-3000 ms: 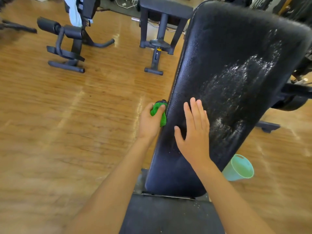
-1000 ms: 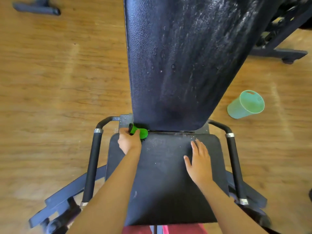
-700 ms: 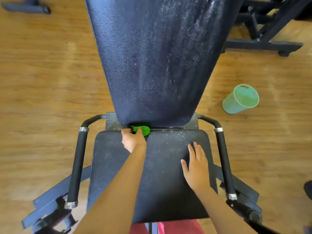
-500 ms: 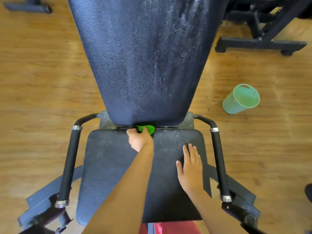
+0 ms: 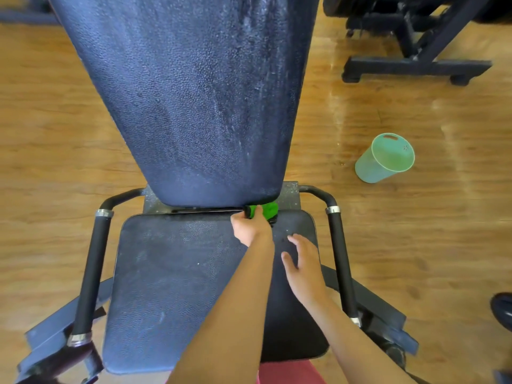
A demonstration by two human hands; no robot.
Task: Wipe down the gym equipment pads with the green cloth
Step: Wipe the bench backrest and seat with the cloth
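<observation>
A black bench with a tall back pad (image 5: 194, 92) and a seat pad (image 5: 171, 273) fills the middle of the view. My left hand (image 5: 250, 228) grips the bunched green cloth (image 5: 264, 209) and holds it in the gap under the back pad's lower right corner. White streaks run down the right side of the back pad. My right hand (image 5: 302, 261) hovers over the right part of the seat pad with fingers spread and loosely bent, holding nothing.
Black handles stand on both sides of the seat, left handle (image 5: 92, 267) and right handle (image 5: 339, 253). A mint green bucket (image 5: 385, 157) lies tilted on the wooden floor to the right. Another machine's black frame (image 5: 415, 65) stands at the upper right.
My left hand has slid the green cloth rightward along the gap below the back pad, from its left end to its right corner. My right hand has lifted slightly and its fingers have spread.
</observation>
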